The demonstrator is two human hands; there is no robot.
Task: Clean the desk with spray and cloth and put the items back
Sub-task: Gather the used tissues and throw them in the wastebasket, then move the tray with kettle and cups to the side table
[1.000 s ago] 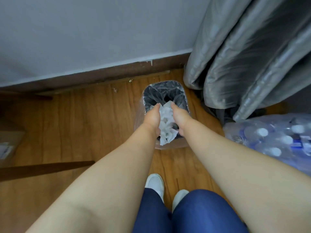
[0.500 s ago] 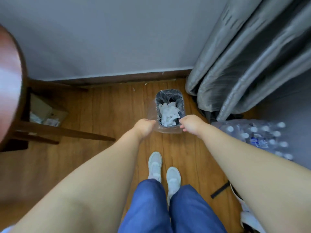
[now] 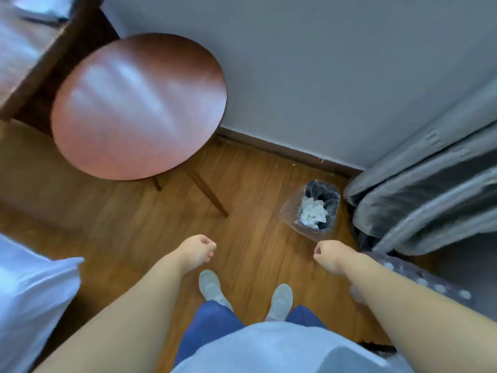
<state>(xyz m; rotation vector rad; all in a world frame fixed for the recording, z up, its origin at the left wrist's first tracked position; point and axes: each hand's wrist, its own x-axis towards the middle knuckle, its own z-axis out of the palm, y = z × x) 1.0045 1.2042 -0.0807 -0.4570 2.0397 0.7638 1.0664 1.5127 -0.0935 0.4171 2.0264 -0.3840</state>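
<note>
Both hands, left (image 3: 198,251) and right (image 3: 328,253), hang loosely curled, holding nothing, near the bin (image 3: 320,208).

Single head-worn wide-angle view, looking steeply down from standing height at floor (image 3: 250,211) toward wall corner.

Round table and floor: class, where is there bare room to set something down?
The round table top shows nothing on it. Bare floor lies between the table legs, bin and shoes. It is crowded on the right: bin, curtain and wrapped bottles sit close together.
</note>
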